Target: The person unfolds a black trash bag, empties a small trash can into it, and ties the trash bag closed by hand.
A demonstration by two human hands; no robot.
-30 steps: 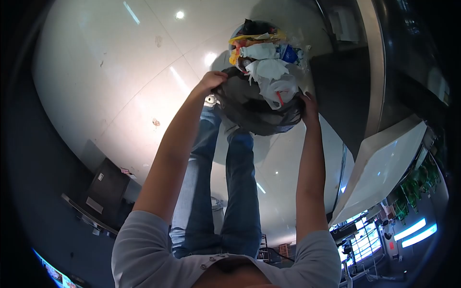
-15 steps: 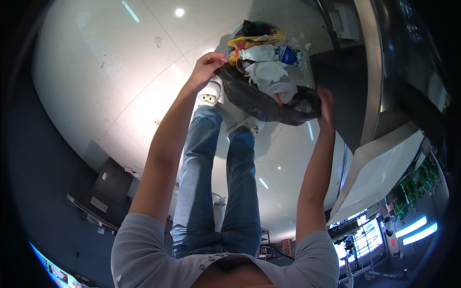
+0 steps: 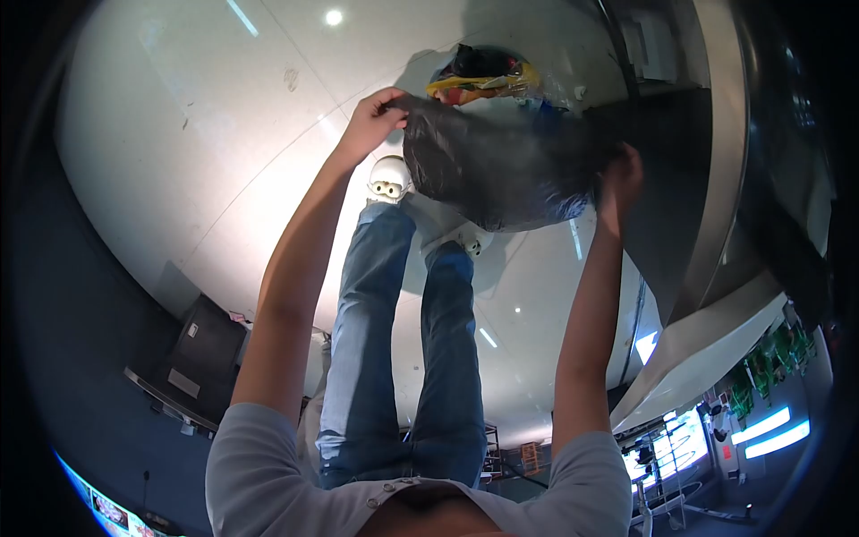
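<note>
A black plastic trash bag (image 3: 492, 170) stretches between my two hands in front of my feet. My left hand (image 3: 374, 125) pinches its upper left edge between thumb and fingers. At the bag's right edge, my right hand (image 3: 619, 183) is closed on the plastic, its fingers slightly blurred. Beyond the bag lies a heap of rubbish (image 3: 479, 85) with yellow, orange and clear plastic pieces and a dark bundle on top. The near part of the heap is hidden behind the black plastic.
Below the bag are my white shoes (image 3: 388, 177) on a pale, glossy tiled floor (image 3: 259, 152). A curved, light-coloured furniture edge (image 3: 716, 170) runs close to my right arm. A dark box-like unit (image 3: 192, 358) stands to the left.
The bag's rim has risen and spread across the heap, covering the white bottle and crumpled tissues seen before. My left hand has shifted slightly left and my right hand slightly outward.
</note>
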